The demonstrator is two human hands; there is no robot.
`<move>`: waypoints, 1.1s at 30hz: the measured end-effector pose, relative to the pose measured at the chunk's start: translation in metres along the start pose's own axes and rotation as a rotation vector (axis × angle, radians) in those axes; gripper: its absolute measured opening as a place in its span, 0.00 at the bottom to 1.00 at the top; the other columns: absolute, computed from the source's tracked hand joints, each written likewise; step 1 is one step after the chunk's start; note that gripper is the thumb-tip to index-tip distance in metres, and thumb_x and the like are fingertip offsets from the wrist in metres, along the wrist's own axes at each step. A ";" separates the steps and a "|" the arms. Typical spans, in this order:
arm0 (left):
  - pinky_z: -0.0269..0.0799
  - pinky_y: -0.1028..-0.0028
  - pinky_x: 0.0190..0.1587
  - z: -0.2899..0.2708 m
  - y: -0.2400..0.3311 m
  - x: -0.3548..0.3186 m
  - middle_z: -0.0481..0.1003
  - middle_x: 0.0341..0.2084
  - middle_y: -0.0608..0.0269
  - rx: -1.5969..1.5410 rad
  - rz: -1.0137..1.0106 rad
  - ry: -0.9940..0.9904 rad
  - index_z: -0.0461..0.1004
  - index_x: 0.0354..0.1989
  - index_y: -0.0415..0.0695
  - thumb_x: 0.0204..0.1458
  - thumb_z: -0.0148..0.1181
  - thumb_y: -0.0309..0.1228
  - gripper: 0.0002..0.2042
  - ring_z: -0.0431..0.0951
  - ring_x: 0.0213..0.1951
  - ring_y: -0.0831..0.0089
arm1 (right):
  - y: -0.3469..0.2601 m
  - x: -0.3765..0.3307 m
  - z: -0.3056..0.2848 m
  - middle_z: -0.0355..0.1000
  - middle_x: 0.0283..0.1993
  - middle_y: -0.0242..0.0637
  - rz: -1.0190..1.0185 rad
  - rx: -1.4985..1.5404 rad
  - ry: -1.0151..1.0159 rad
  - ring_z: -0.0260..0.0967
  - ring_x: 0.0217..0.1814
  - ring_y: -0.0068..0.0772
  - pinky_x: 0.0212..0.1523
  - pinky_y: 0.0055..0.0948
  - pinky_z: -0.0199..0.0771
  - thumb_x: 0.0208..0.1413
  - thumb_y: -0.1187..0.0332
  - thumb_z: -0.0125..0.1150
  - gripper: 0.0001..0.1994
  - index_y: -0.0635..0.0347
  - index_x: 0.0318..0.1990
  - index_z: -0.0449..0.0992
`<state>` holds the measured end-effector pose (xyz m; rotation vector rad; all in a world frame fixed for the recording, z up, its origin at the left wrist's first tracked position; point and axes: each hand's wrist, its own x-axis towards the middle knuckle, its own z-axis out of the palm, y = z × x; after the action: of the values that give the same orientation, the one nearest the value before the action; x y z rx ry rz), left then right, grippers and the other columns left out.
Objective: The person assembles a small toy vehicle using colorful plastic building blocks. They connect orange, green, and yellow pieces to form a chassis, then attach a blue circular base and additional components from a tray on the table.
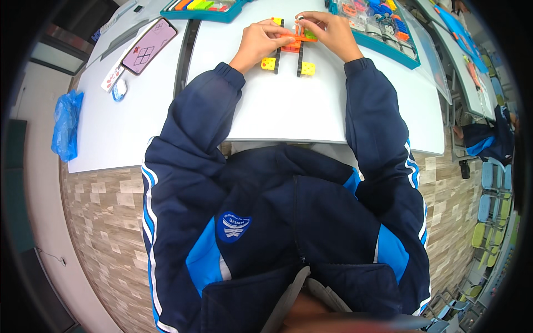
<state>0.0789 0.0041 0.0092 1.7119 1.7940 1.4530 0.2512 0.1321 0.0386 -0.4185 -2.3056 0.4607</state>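
Observation:
On the white table point(288, 111) in front of me stands a toy model built from plastic construction pieces. Two black beams point(301, 60) run along its sides, with yellow blocks point(308, 68) at their ends. Between them lies an orange piece point(290, 48). My left hand point(256, 43) pinches an orange beam at the middle of the model, fingertips pressed together on it. Over the far part of the model, my right hand point(337, 34) has thumb and finger closed around a small grey upright part. A green piece shows beneath the right fingers. The fingers partly cover the model's middle.
A teal tray point(222, 15) of coloured pieces sits at the far left; another tray point(383, 46) with mixed parts stands at the right. A phone point(149, 47) lies left beside a small white-and-blue object point(119, 90). A blue plastic bag point(68, 125) hangs at the table's left edge.

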 end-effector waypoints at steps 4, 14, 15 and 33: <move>0.71 0.80 0.31 0.000 0.000 0.000 0.75 0.27 0.70 -0.009 0.005 -0.001 0.85 0.35 0.42 0.44 0.73 0.33 0.11 0.72 0.25 0.82 | -0.002 -0.004 -0.005 0.81 0.37 0.30 0.095 0.083 -0.055 0.74 0.32 0.21 0.34 0.21 0.71 0.58 0.54 0.63 0.16 0.54 0.45 0.83; 0.70 0.81 0.30 0.000 0.002 -0.002 0.74 0.26 0.71 0.026 0.009 0.003 0.85 0.36 0.44 0.44 0.73 0.32 0.11 0.71 0.25 0.83 | 0.010 -0.004 -0.001 0.79 0.40 0.28 0.248 0.410 -0.119 0.71 0.43 0.19 0.47 0.21 0.67 0.59 0.55 0.61 0.15 0.54 0.45 0.84; 0.70 0.81 0.30 0.000 0.002 -0.002 0.74 0.26 0.71 0.000 0.011 0.002 0.85 0.36 0.44 0.43 0.73 0.32 0.11 0.71 0.25 0.83 | 0.010 -0.004 -0.002 0.79 0.41 0.28 0.299 0.421 -0.142 0.71 0.44 0.19 0.48 0.21 0.66 0.59 0.56 0.60 0.15 0.53 0.45 0.84; 0.69 0.81 0.30 0.002 0.003 -0.002 0.74 0.26 0.71 -0.019 0.026 0.023 0.85 0.36 0.46 0.43 0.73 0.34 0.11 0.70 0.25 0.83 | 0.001 -0.002 -0.012 0.78 0.46 0.29 0.410 0.429 -0.290 0.70 0.51 0.24 0.53 0.26 0.66 0.58 0.58 0.59 0.15 0.53 0.47 0.83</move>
<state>0.0828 0.0025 0.0093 1.7223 1.7703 1.5018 0.2614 0.1347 0.0444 -0.6421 -2.3002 1.2630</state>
